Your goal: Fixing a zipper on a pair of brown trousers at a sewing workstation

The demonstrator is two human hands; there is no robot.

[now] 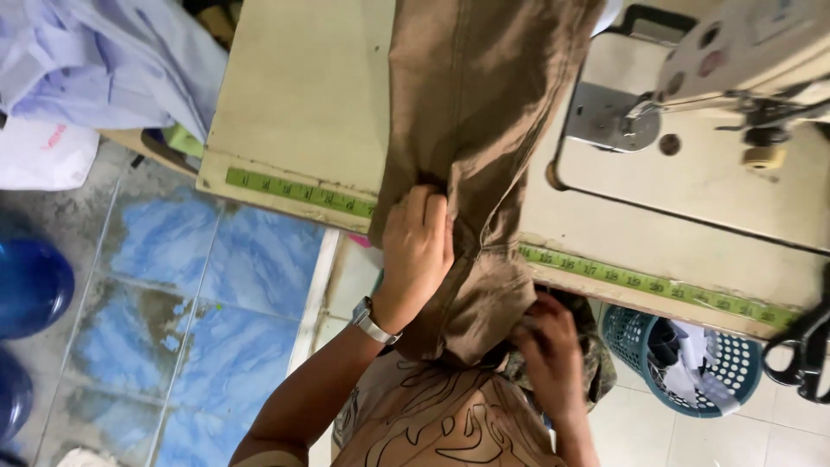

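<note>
Left hand (pixel 418 252): fingers are curled closed over a bunched fold of the brown fabric (pixel 471 130), knuckles up, pressing the cloth at the near edge of the sewing table (pixel 294 104). A pinched ridge of cloth is seen rising just at 1 o'clock of the knuckles. The wrist is bent slightly, and a metal wristwatch (pixel 373 323) is worn on it; the forearm runs down toward 7 o'clock, out of the bottom of the view.

Right hand (pixel 546 346): fingers are bent inward and closed on the lower hanging end of the brown fabric, below the table edge, at 4 o'clock from the left hand. The fingertips are buried in the cloth, so the exact grip cannot be told. The back of the hand faces the camera; the forearm drops toward 6 o'clock. A patterned dark cloth is noted just beside this hand, toward 3 o'clock.

Brown fabric: it is laid lengthwise across the table from 12 o'clock down to the near edge, then draped over the edge between both hands. A long seam is seen running along its middle.

Surroundings: a green measuring tape (pixel 298 190) is fixed along the table's near edge, interrupted by the fabric. A sewing machine (pixel 743 52) is placed at 2 o'clock of the fabric, well apart from both hands. A teal perforated basket (pixel 692 363) holding scraps is on the floor at 3 o'clock of the right hand. Black scissors (pixel 804 346) are seen at the right frame edge. Pale blue cloth (pixel 112 60) is piled at 10 o'clock.
</note>
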